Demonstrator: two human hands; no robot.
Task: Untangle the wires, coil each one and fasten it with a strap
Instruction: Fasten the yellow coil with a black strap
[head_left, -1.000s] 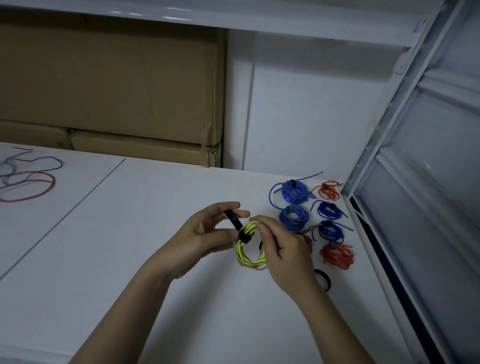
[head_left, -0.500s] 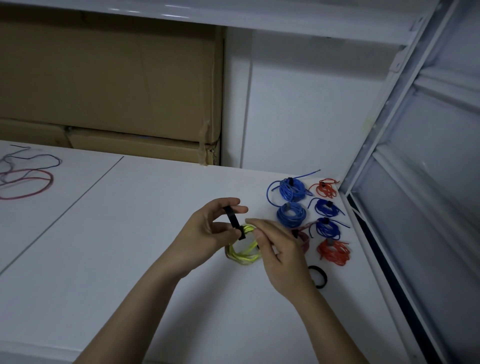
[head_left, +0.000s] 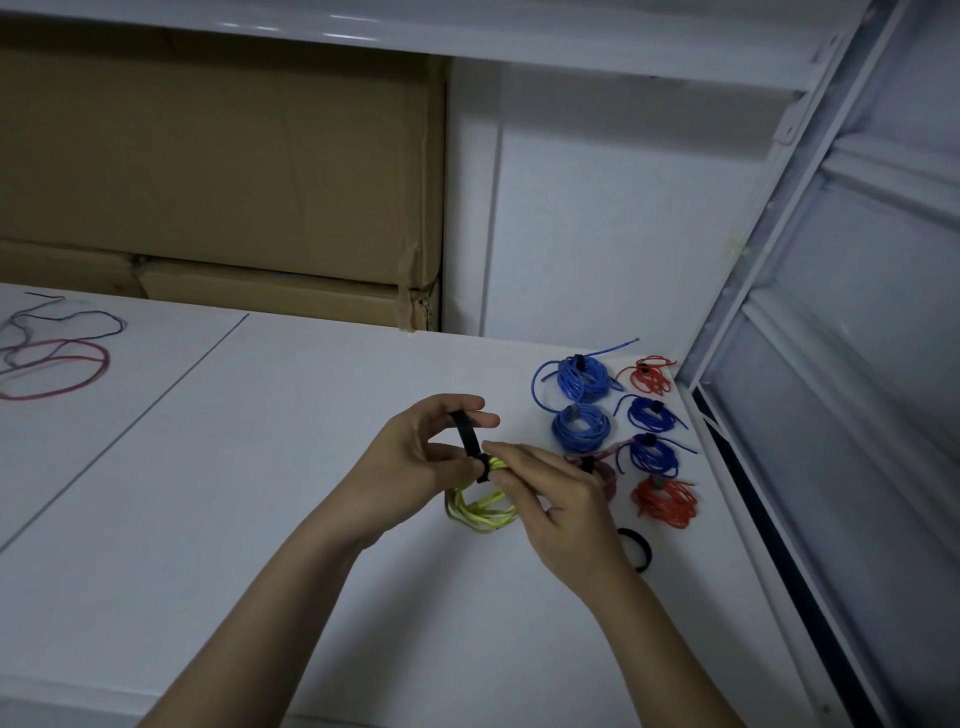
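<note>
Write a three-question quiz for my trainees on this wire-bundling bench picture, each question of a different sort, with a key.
1. True or false: the yellow-green wire coil lies alone on the white table, with no hand on it.
2. Which hand pinches the free end of the black fastening strap? A. left hand B. right hand C. neither
3. Fill in: the loose red and dark wires not yet coiled lie at the table's far ____ side.

Key: 1 false, both hands hold it; 2 A; 3 left.
</note>
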